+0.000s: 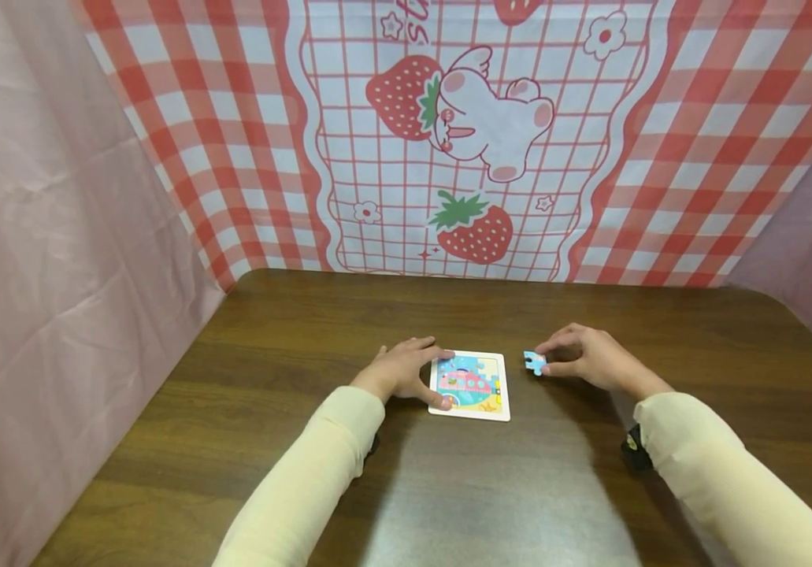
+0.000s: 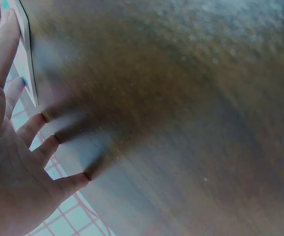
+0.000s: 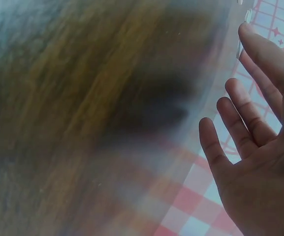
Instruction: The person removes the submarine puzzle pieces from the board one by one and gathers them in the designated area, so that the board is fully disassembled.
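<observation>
A square jigsaw puzzle (image 1: 476,416) with a white frame and a pink submarine picture lies flat on the table. My left hand (image 1: 403,370) rests at its left side, thumb and index finger touching the frame's left part. In the left wrist view, the other fingertips (image 2: 73,183) are spread against the table. To the right of the puzzle, my right hand (image 1: 593,358) pinches a light blue jigsaw piece (image 1: 533,362) between thumb and index finger, apart from the frame. A beige patch with jigsaw outlines shows at the puzzle's upper right corner.
The brown wooden table (image 1: 306,315) stretches around both hands. Behind its far edge hangs a red-and-white checked cloth (image 1: 391,228) with strawberries. Pale pink cloth (image 1: 79,260) hangs on the left, and more cloth (image 1: 810,213) on the right.
</observation>
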Available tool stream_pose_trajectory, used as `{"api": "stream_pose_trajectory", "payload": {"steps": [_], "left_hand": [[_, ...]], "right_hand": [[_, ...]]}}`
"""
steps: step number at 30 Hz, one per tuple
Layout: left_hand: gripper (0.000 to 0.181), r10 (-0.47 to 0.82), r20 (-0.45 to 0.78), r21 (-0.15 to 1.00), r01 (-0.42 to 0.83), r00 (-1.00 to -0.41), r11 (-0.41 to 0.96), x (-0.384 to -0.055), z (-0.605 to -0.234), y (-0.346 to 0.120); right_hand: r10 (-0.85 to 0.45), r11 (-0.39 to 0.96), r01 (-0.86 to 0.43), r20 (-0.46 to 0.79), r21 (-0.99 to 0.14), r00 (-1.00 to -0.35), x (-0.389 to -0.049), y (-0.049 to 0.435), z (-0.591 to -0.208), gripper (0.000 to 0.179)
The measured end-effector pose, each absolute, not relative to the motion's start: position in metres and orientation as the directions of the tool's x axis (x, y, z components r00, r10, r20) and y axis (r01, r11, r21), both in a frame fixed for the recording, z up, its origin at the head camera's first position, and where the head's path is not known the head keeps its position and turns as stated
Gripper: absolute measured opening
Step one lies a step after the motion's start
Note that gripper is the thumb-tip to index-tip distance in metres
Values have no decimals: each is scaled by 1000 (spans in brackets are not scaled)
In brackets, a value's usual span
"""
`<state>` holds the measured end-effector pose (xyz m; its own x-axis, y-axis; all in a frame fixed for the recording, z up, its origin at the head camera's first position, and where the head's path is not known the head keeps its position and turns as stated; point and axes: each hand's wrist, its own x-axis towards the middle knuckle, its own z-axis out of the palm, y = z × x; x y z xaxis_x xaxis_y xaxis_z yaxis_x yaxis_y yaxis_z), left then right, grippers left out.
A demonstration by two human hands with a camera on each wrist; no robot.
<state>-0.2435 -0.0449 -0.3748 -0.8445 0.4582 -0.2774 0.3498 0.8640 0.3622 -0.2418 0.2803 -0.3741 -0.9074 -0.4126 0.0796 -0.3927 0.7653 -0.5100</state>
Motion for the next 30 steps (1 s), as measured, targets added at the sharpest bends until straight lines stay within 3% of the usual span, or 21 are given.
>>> {"api": "stream_pose_trajectory", "payload": {"steps": [30], "left_hand": [[85, 464, -275, 383, 347, -842, 856, -242, -374, -45]], "right_hand": [[-413, 795, -384, 47, -470, -910, -243, 299, -381, 32]]}}
